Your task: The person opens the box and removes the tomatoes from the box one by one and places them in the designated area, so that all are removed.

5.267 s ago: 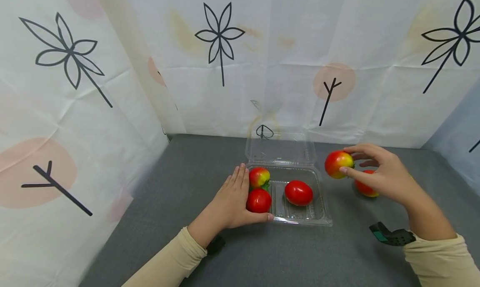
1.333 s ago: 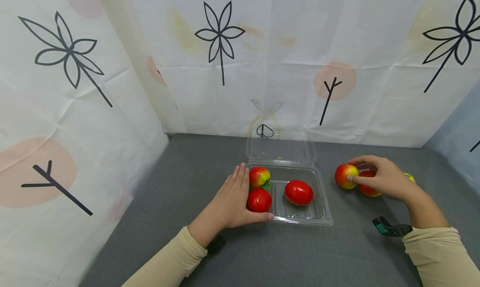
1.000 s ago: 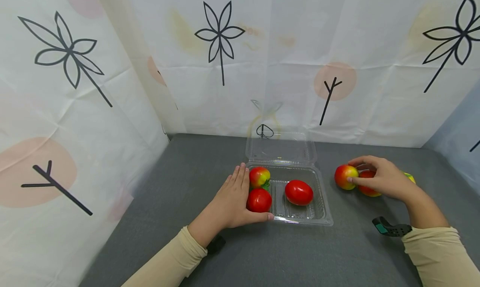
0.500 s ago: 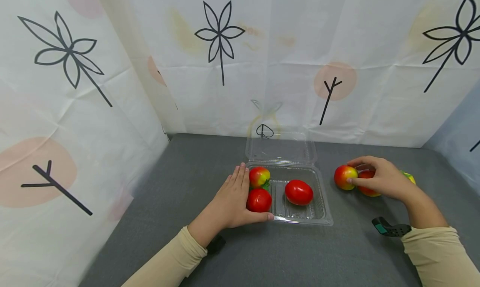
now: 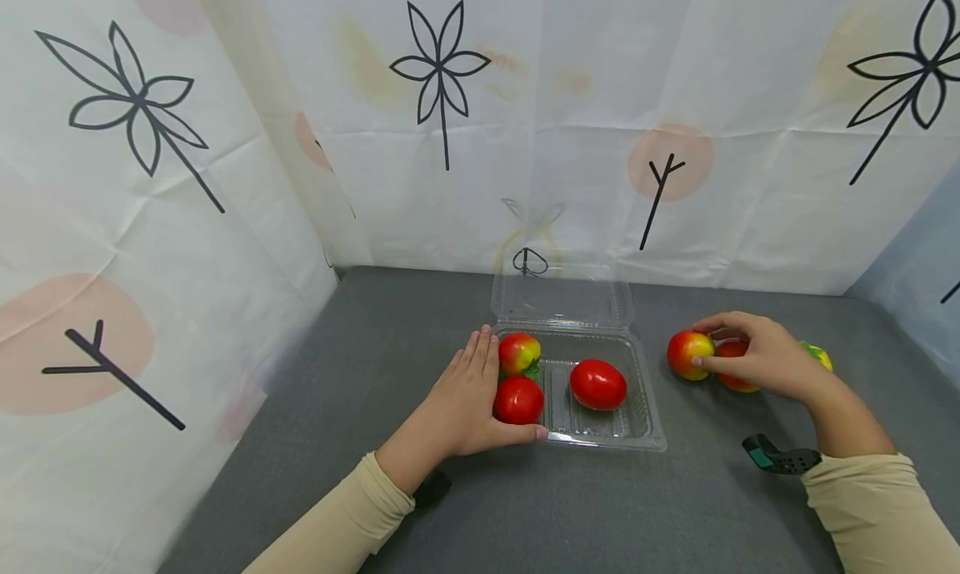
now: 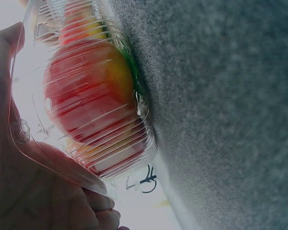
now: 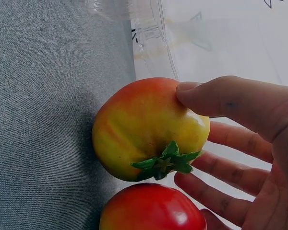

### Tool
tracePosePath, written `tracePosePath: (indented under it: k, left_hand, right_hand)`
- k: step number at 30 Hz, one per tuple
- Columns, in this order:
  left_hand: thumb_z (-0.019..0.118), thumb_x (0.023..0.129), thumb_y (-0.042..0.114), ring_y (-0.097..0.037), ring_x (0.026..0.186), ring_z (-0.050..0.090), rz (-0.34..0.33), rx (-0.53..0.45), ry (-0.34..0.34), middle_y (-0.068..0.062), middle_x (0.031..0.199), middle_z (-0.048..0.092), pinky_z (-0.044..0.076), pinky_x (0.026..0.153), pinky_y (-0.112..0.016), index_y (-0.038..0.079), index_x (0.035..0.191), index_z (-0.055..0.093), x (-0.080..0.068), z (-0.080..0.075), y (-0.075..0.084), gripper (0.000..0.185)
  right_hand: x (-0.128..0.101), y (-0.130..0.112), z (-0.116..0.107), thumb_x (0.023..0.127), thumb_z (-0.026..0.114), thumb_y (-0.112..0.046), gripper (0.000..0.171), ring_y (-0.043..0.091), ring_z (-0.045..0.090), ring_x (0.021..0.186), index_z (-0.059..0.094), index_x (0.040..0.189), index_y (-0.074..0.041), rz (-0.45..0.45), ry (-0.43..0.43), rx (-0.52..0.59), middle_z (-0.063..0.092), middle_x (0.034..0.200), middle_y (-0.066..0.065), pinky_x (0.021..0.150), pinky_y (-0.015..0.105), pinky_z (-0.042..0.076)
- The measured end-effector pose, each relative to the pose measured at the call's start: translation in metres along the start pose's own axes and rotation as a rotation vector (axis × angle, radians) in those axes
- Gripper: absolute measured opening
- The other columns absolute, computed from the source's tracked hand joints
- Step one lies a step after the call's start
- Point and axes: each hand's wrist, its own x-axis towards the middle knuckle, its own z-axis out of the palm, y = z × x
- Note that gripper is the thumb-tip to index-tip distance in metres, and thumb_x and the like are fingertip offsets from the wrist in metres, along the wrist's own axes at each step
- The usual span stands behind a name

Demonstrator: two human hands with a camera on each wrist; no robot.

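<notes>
**Grey felt tabletop: tomato at the fingertips**

Grey felt carries a clear clamshell (image 5: 600,428). Left hand (image 5: 465,399), fingers straight together, braces its 9 o'clock wall. Right hand (image 5: 757,357) pinches a red-yellow tomato (image 5: 690,354) at the clamshell's 3 o'clock; that light fingertip hold could let it roll away.

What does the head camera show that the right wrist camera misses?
Only the head view shows the left hand against the clear box, three tomatoes inside, and the patterned curtain. Only the right wrist view shows the green stem of the red-yellow tomato. Both show the right hand touching that tomato, a red tomato beside it.
</notes>
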Motion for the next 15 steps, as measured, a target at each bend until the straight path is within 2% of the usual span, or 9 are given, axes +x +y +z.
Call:
tracePosePath:
  k: [5,15]
  left_hand:
    - [0.058,0.08,0.09,-0.034,0.168,0.009,0.002,-0.005,0.002,-0.012,0.181,0.006,0.026,0.132,-0.054,0.004,0.17,0.013,-0.0002,-0.0001,-0.0002,0.133]
    - [0.058,0.08,0.09,-0.036,0.167,0.01,0.008,-0.005,0.011,-0.014,0.18,0.008,0.026,0.131,-0.054,0.003,0.17,0.015,-0.0002,-0.0006,-0.0001,0.132]
  right_hand:
    - [0.0003,-0.0034,0.0012,0.092,0.085,-0.024,0.048,0.047,0.065,0.119,0.07,0.132,-0.002,-0.015,0.008,-0.009,0.068,0.132,0.025,0.086,0.033,0.058]
    - [0.003,-0.0077,0.0062,0.09,0.087,-0.024,0.041,0.035,0.064,0.113,0.075,0.127,-0.011,-0.073,0.038,-0.034,0.072,0.128,0.014,0.089,0.032,0.056]
